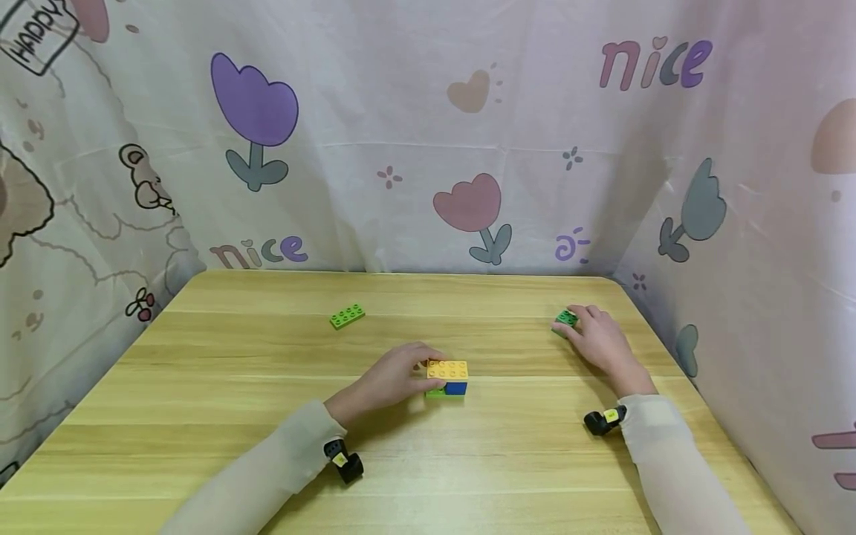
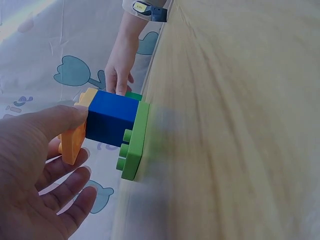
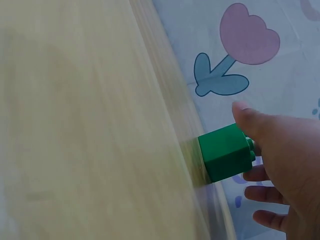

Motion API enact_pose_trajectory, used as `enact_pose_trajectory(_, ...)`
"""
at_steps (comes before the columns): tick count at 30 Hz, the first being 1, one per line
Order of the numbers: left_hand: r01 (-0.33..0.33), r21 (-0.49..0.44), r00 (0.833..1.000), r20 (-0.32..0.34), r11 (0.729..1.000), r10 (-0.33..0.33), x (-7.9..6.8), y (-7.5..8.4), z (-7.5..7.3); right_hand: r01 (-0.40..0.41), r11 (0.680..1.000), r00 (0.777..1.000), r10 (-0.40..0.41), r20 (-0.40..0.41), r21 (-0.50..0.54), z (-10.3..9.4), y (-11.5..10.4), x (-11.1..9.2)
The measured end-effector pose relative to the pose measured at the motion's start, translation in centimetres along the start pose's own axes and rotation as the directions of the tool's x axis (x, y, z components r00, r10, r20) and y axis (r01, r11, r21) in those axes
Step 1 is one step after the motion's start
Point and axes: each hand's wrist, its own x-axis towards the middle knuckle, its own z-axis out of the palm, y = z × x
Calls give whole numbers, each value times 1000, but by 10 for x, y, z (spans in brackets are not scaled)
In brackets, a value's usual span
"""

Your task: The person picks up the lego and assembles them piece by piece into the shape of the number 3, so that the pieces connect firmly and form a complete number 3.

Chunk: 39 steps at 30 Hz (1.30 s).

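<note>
My left hand [image 1: 400, 375] is at the middle of the table, its thumb and fingers pinching the yellow plate [image 1: 448, 370] on top of a small stack of toy building bricks. Under that plate sits a blue brick [image 2: 112, 116], and a light green plate [image 2: 136, 145] forms the bottom. The blue brick covers only part of the green plate, so some studs show. Farther right, my right hand [image 1: 602, 342] reaches down around a dark green brick [image 3: 227, 152] standing on the table, thumb on one side and fingers on the other.
A light green studded plate [image 1: 348, 316] lies alone toward the back left of the wooden table [image 1: 267, 357]. Printed curtains [image 1: 374, 96] hang directly behind the table and along its sides. Each wrist carries a small black camera [image 1: 344, 462].
</note>
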Motion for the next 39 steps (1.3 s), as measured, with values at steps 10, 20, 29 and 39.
enact_pose_trajectory(10,1,4,1000,12,1000,-2,1,-1,1,-12,1000,1000,12,-28,-8,1,-2,0)
enact_pose_trajectory(20,2,-7,1000,9,1000,-2,0,-1,1,-18,1000,999,17,-34,-25,2,-2,0)
enact_pose_trajectory(29,12,-5,1000,15,1000,-12,0,-1,1,-8,1000,1000,8,-15,9,0,-6,0)
enact_pose_trajectory(39,5,0,1000,12,1000,-5,0,-2,2,36,994,999,-33,-30,99,-3,-16,1)
